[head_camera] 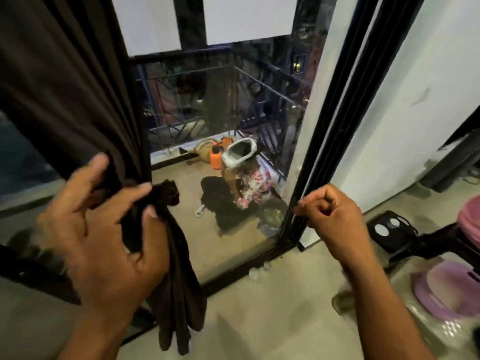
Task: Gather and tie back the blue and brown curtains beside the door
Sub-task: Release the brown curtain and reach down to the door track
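Pinching the gathered brown curtain (78,81) between thumb and fingers, the left hand (104,224) holds it bunched at the glass door's (220,152) left edge, its tail hanging to the floor (259,320). The right hand (335,216), fingers curled into a fist holding nothing visible, hovers well apart beside the black door frame (322,141).

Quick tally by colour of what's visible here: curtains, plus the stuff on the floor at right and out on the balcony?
Brown: 1, the brown curtain, gripped by the left hand
Purple: 2, the purple basins
Orange: 1, the orange bottle
Black: 1, the black stool
Blue curtain: 0 clearly visible
Total: 5

The right hand is a fist by the door frame.
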